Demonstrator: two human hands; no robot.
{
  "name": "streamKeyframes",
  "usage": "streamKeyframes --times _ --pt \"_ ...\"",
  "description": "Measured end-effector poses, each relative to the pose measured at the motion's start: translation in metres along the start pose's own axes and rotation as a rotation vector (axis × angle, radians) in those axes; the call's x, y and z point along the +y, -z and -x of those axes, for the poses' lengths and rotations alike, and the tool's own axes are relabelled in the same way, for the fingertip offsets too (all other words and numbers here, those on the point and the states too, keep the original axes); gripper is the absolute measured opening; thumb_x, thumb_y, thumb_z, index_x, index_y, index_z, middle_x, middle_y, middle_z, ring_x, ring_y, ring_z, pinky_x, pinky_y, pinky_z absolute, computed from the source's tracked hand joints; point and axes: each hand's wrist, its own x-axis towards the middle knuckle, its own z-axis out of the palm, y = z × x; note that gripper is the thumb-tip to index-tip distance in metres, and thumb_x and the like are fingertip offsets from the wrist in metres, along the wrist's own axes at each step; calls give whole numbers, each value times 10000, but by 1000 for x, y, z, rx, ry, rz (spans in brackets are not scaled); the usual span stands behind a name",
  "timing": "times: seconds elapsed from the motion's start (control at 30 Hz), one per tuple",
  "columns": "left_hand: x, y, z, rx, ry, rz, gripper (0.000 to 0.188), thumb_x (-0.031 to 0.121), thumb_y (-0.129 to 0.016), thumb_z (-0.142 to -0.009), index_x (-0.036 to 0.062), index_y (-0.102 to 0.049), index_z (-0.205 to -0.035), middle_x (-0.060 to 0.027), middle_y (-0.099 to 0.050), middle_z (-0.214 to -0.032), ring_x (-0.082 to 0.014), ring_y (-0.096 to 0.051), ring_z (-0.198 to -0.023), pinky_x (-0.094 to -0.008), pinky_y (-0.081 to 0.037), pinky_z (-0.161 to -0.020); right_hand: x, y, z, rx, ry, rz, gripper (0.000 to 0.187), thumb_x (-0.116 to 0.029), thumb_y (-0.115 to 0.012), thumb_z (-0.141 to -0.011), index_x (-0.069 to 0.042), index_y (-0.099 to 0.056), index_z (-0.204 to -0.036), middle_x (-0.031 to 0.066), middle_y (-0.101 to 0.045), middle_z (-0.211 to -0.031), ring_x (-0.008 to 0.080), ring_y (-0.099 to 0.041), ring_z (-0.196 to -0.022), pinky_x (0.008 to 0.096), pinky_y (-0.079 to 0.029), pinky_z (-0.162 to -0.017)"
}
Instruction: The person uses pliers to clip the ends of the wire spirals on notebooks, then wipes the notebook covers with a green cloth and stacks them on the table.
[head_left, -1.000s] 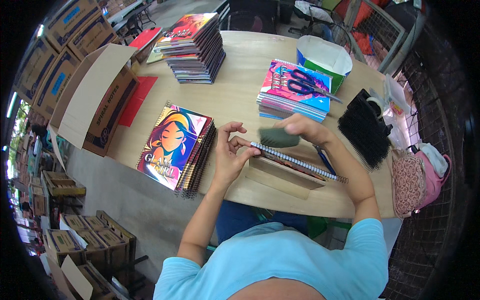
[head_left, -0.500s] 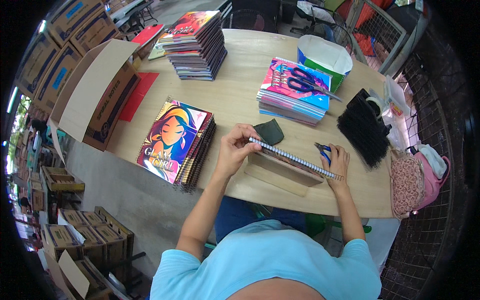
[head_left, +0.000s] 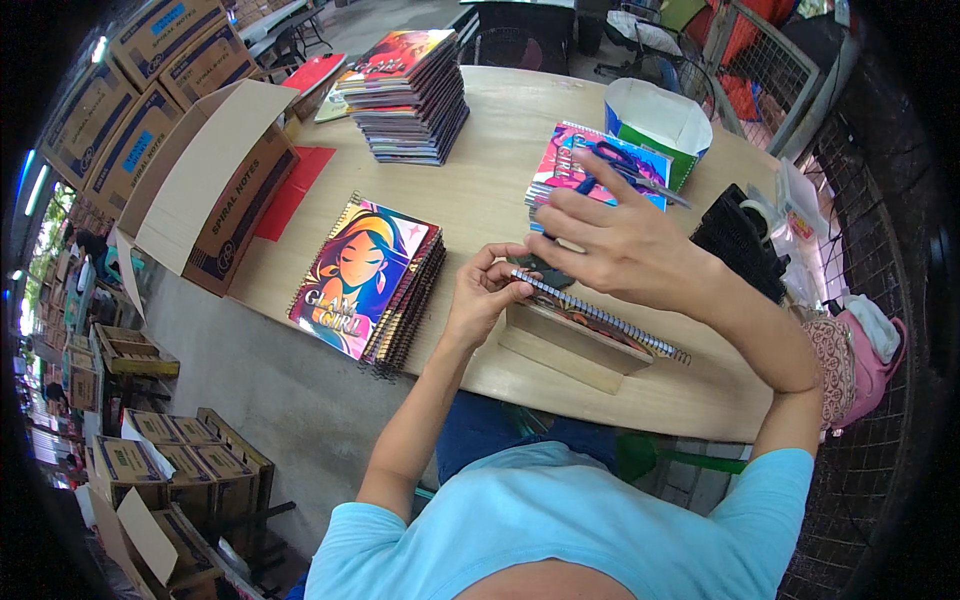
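My left hand [head_left: 483, 297] pinches the upper left end of a spiral notebook [head_left: 590, 308], gripping it at the coil. The notebook stands on edge, coil up, against a wooden block [head_left: 560, 360]. A tail of loose wire sticks out at the coil's right end. My right hand [head_left: 625, 240] is raised above the notebook's far side, index finger stretched out and other fingers bent. A bit of blue shows at its fingers, apparently the pliers, mostly hidden by the hand. Behind it, blue-handled scissors [head_left: 655, 187] lie on a pink-and-blue notebook stack [head_left: 560, 150]. A dark cloth is mostly covered.
Coil-bound notebooks [head_left: 365, 275] are piled on the left, with a taller stack [head_left: 410, 100] behind. An open carton [head_left: 235, 210] stands at the table's left edge. On the right are a black brush [head_left: 735, 235], a tape roll [head_left: 757, 215] and a pink bag [head_left: 860, 350].
My right hand has lifted from the coil's right end and swung up and left, over the notebook stack. The pliers no longer show beside the coil. My left hand keeps its hold.
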Motion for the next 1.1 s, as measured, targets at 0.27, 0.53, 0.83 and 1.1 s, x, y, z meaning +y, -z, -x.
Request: streamKeyframes --times 0.27,0.53,0.83,1.1 --pt "4 1 -1 -23 2 -13 520 -73 -737 -779 -22 -517 -1248 -52 -692 -887 -108 -655 -820 -239 -551 -778 -9 -5 -8 -285 -27 -38 252 -184 -650 -765 -63 -678 -984 52 -611 -917 189 -621 -971 438 -429 -999" --pt "-32 -7 9 170 -300 -345 260 97 -688 -895 3 -589 -1116 -68 -660 -1016 -130 -613 -925 -270 -489 -834 -19 -46 71 -107 -914 -876 319 -242 -650 -873 -6 -681 -1085 164 -659 -894 300 -629 -820 402 -498 -761" --pt "155 -59 6 498 -785 -589 271 265 -445 -1037 29 -545 -950 -27 -542 -892 -114 -496 -815 -248 -397 -742 -97 -112 200 -108 -1263 -394 376 -189 -733 -803 -86 -668 -1158 195 -508 -1246 357 -477 -1172 419 -429 -979" --pt "165 59 -64 -400 -139 -1912 152 253 -448 -974 118 -511 -942 -115 -613 -776 -315 -594 -803 -451 -379 -828 -101 -96 182 82 -1232 -332 380 -133 -741 -785 -81 -673 -1156 205 -491 -1278 378 -477 -1184 444 -414 -1000"
